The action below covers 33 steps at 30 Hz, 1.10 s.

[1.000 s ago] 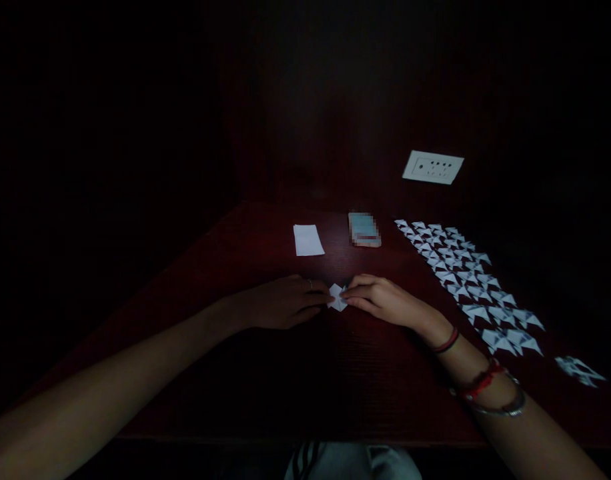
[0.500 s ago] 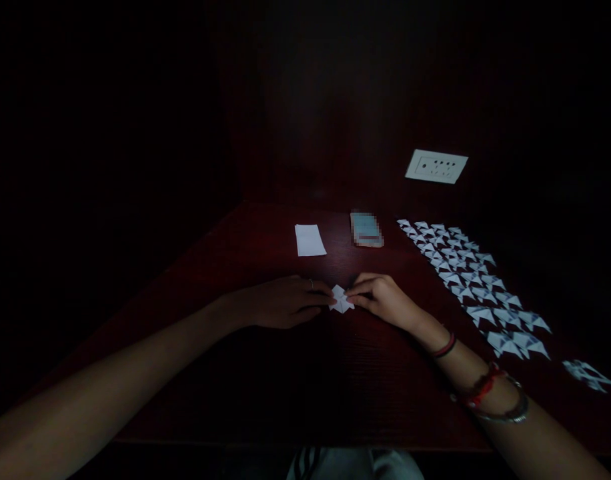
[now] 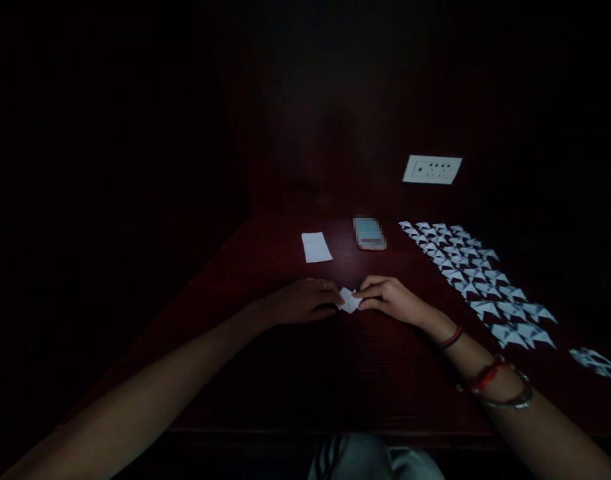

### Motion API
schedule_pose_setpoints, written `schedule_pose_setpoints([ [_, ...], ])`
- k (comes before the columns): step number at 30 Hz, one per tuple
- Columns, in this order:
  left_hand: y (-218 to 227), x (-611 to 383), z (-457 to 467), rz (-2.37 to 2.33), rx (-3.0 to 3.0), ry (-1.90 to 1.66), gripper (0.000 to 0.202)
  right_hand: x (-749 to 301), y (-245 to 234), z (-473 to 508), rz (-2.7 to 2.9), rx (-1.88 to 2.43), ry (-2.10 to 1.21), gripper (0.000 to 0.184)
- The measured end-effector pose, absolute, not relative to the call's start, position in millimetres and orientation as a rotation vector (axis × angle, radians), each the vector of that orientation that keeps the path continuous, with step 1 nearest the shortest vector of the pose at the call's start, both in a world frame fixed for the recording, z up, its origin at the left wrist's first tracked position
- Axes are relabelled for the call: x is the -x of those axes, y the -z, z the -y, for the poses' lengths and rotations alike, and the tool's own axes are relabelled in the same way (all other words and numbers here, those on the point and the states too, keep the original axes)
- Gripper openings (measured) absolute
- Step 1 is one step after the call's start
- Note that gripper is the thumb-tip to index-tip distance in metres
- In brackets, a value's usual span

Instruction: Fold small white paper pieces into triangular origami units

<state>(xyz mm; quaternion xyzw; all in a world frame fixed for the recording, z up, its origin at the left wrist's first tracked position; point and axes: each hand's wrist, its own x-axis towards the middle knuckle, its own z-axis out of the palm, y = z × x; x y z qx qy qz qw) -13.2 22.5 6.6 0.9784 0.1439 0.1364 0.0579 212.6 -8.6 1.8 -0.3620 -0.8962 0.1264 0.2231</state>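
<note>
A small folded white paper (image 3: 350, 301) lies near the middle of the dark red table (image 3: 305, 373). My left hand (image 3: 308, 301) grips its left side, with a ring on one finger. From the right, my right hand (image 3: 393, 299) has its fingers closed on the other edge of the paper. The fingertips hide parts of the folds. Behind the hands lies a stack of white paper sheets (image 3: 316, 247).
A phone-like object (image 3: 369, 233), blurred out, lies beyond the paper stack. Rows of folded paper figures (image 3: 478, 273) cover the right side, with another paper cluster (image 3: 595, 362) nearer the right edge. A white socket panel (image 3: 432, 169) is on the back wall.
The view has shifted slightly. Both hands stay at the folded paper; it now looks a little turned, and my right hand's fingers have changed their hold on its edge.
</note>
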Motion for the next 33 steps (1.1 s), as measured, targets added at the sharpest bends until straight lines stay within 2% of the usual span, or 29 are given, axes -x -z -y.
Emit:
schedule_pose_setpoints([
  [9,-6,15,-22,-0.364,-2.966,-0.401,0.029,-206,4,11,2.491,1.070,-0.216,0.022],
  [14,-6,13,-21,-0.357,-2.919,-0.408,0.026,-207,4,11,2.459,1.060,-0.296,0.021],
  [21,-6,15,-21,-0.374,-2.874,-0.554,0.031,-220,-7,8,2.375,0.970,-0.454,0.039],
  [25,-7,16,-23,-0.403,-2.894,-0.619,0.034,-224,-10,7,2.429,0.943,-0.465,0.038],
  [33,-2,7,-28,-0.394,-3.250,-0.448,0.025,-218,-15,10,2.509,0.949,-0.454,0.036],
])
